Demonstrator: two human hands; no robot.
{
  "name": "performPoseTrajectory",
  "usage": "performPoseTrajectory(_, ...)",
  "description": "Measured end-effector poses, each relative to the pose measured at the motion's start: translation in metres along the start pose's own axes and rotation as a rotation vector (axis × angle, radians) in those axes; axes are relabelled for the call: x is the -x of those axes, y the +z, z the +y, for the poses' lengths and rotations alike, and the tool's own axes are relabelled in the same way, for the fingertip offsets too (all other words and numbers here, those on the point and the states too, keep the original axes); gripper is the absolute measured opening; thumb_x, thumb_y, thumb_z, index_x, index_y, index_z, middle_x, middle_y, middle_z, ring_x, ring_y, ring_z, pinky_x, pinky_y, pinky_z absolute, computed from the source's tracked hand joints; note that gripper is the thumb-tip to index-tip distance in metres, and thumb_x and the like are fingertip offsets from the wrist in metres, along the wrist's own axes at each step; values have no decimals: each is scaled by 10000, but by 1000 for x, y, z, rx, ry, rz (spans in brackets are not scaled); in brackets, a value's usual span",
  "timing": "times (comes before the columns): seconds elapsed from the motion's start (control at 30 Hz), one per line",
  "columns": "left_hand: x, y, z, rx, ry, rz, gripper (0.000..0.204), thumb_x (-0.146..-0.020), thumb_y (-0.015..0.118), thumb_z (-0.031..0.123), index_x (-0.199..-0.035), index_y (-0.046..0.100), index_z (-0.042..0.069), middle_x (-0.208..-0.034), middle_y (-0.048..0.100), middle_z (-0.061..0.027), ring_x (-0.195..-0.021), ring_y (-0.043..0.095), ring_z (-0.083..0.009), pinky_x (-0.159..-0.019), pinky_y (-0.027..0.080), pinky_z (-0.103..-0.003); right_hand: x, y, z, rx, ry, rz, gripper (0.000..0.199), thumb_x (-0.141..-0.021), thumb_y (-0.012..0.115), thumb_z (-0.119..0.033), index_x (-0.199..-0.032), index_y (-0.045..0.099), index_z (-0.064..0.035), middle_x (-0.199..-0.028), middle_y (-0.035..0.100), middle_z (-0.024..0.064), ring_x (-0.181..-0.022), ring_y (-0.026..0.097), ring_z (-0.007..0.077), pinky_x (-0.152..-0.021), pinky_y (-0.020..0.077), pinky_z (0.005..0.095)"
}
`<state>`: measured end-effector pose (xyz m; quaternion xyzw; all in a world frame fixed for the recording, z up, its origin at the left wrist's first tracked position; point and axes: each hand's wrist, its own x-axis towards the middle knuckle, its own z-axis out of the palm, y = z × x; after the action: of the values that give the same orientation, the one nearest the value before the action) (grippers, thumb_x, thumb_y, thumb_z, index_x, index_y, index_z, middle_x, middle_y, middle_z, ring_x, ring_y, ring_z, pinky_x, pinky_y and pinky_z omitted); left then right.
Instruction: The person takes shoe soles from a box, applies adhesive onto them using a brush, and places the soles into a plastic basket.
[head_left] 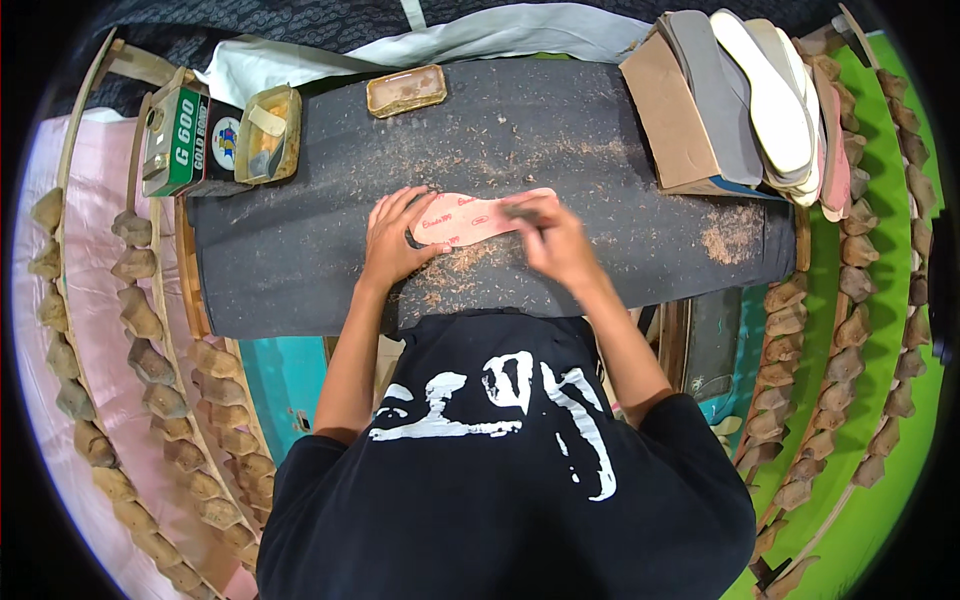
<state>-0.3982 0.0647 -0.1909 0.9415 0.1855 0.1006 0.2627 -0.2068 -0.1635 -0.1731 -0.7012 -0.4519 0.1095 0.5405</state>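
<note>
A pink insole (465, 222) with red print lies flat on the dark cloth, its wider end to the left. My left hand (392, 240) steadies that wider end, with the thumb at its near edge and the fingers curved around to the far edge. Over the narrower right end, my right hand (560, 245) is closed on a small dark tool (518, 212). The tool touches or hovers just above the insole; motion blur hides its exact kind. A darker reddish patch shows on the insole beside it.
Tan shavings (730, 235) litter the dark cloth (300, 260). Behind lies a shallow amber tray (405, 92). A green-and-white tin (175, 145) and a yellowish container (270, 160) stand left; a cardboard box (665, 115) of insoles stands right. Racks of wooden shoe lasts (150, 360) flank both sides.
</note>
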Motion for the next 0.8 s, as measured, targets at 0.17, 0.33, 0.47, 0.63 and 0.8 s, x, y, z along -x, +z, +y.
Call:
performPoseTrajectory(0.17, 0, 1, -1, 3, -13, -8, 905, -651, 971, 469, -1454, 671, 180, -1549, 593, -40, -1500, 470, -296, -1284, 276, -533, 6, 16, -14, 56, -143, -234, 368, -839, 656, 111, -1178, 650, -34, -1163, 737, 163, -1024, 738, 340, -853, 624, 434)
performPoseTrajectory(0.33, 1, 0, -2, -7, -28, 4, 895, -652, 973, 454, -1451, 674, 182, -1548, 594, -36, -1502, 468, -295, -1288, 269, -532, 30, -46, 13, 21, 49, -103, 401, -818, 638, 165, -1172, 635, -26, -1164, 736, 154, -1047, 733, 366, -860, 629, 428)
performPoseTrajectory(0.47, -1, -2, 1, -8, -34, 0, 901, -648, 977, 461, -1451, 674, 187, -1551, 591, -32, -1502, 467, -293, -1288, 269, -533, 22, -76, 5, 233, 38, -27, 428, -802, 625, 202, -1170, 624, -15, -1194, 731, 163, -1069, 739, 363, -881, 633, 410)
performPoseTrajectory(0.63, -1, -1, 0, -8, -22, 1, 911, -643, 978, 467, -1454, 673, 187, -1549, 594, -32, -1503, 467, -290, -1289, 268, -535, 9, -22, -17, -48, -91, -9, 395, -808, 672, 163, -1155, 626, -20, -1146, 750, 163, -1068, 744, 346, -873, 628, 420)
performPoseTrajectory(0.8, 0, 1, -2, -3, -21, 8, 899, -650, 972, 468, -1449, 676, 184, -1542, 600, -32, -1498, 471, -291, -1289, 270, -533, 14, -4, -13, 149, 23, -158, 381, -836, 662, 133, -1182, 653, -25, -1134, 742, 171, -1044, 751, 327, -898, 625, 410)
